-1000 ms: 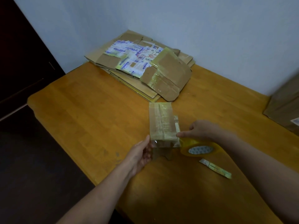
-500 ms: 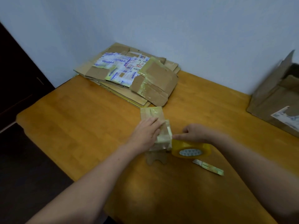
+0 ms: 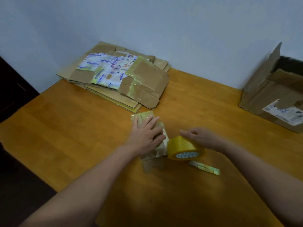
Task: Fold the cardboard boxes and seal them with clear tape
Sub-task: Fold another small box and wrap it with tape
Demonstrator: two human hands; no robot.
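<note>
Left hand presses flat-fingered on the box; right hand grips the tape roll just beside those fingers. A skewed pull, I reckon, wrinkles the seal or shifts the box.

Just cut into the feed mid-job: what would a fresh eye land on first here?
The yellow tape roll near the middle of the table, held by the right hand, stands out first, next to the small taped box that the left hand presses down. Behind them a stack of flattened cardboard lies against the wall, and an open box stands at the far right.
</note>
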